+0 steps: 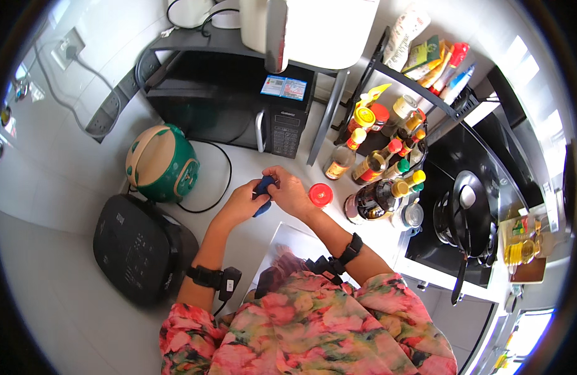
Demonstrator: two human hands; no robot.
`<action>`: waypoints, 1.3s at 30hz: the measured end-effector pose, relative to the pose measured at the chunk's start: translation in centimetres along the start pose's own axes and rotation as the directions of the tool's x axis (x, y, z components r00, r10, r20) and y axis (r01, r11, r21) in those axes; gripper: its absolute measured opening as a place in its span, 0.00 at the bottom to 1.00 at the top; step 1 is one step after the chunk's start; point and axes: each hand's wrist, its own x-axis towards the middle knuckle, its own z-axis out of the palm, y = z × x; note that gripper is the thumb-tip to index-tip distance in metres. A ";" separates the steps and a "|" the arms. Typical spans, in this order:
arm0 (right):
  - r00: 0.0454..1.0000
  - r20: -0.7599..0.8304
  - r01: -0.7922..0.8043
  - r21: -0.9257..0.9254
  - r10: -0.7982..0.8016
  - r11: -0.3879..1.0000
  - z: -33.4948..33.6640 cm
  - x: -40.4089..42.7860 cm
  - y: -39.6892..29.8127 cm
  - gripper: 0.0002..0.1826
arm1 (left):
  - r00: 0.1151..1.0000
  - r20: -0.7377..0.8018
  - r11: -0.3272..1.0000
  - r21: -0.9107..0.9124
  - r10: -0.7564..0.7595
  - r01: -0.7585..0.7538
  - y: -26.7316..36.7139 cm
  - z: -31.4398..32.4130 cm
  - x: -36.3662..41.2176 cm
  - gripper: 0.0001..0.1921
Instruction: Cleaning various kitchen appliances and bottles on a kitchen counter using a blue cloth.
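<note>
Both my hands meet over the white countertop (236, 239), in front of a black microwave oven (222, 108). My left hand (244, 202) grips a dark blue cloth (261, 209), part of which hangs below the fingers. My right hand (286, 190) pinches the upper part of the same cloth; its fingertips are partly hidden. Just right of my right hand stands a container with a red lid (320, 195). A green and beige rice cooker (164, 162) stands to the left of my hands, with a black cord curving between.
A black appliance (145, 248) sits at the left. Several sauce bottles (373, 201) and a glass jar (411, 214) stand at the right, below a black rack (410, 82) of packets. Farther right, a black wok (471, 211) with a ladle rests on the gas hob (429, 248).
</note>
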 end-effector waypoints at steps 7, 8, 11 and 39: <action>0.897 -0.375 0.180 -0.176 -0.235 0.968 1.9 0.7 2.0 0.17 | 0.975 -0.177 0.987 0.057 -0.137 0.149 -4.3 0.5 -0.2 0.26; 0.908 -0.348 0.181 -0.174 -0.233 0.968 2.2 0.7 2.3 0.17 | 0.985 -0.158 0.971 0.213 -0.074 0.107 -4.8 0.4 -0.4 0.25; 0.958 0.114 0.263 -0.720 -0.264 0.642 2.7 1.2 4.6 0.18 | 0.991 -0.049 0.937 0.323 -0.124 0.133 -3.6 -0.7 -0.6 0.24; 0.924 -0.098 -0.286 -0.819 0.370 0.498 11.3 14.1 8.7 0.35 | 0.995 -0.081 0.956 0.284 -0.053 0.074 -3.2 -2.0 -2.1 0.20</action>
